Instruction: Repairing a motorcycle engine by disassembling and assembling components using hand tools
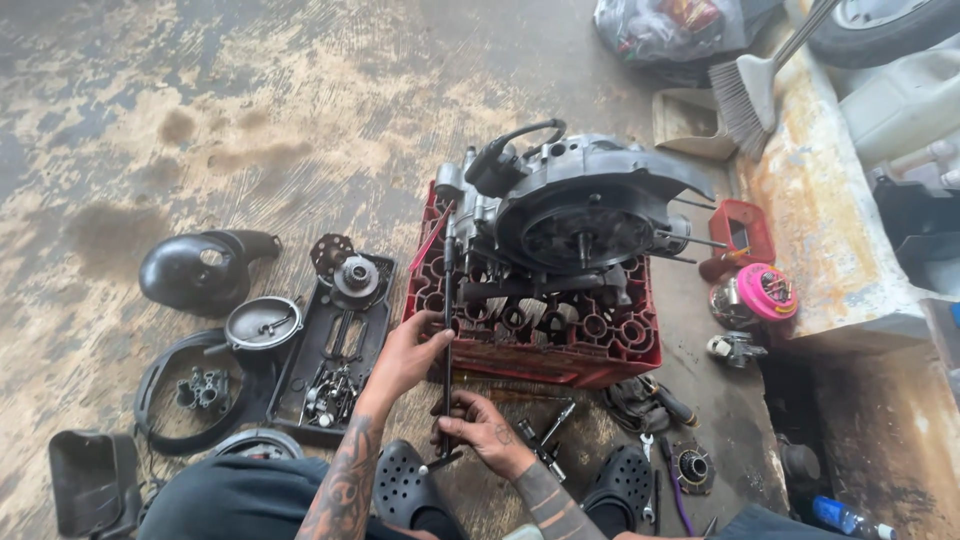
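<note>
- Two hands of mine share one long black rod [447,330], upright at lower centre of the frame.
- My left hand [405,357] has fingers wrapped round its middle, steadying it.
- My right hand [480,430] grips the bottom end (likely for turning force).
- Its top reaches the engine [580,215], raised on a red crate [540,340] at centre.
- Loose parts fill a black tray [335,350] at left, within reach.
</note>
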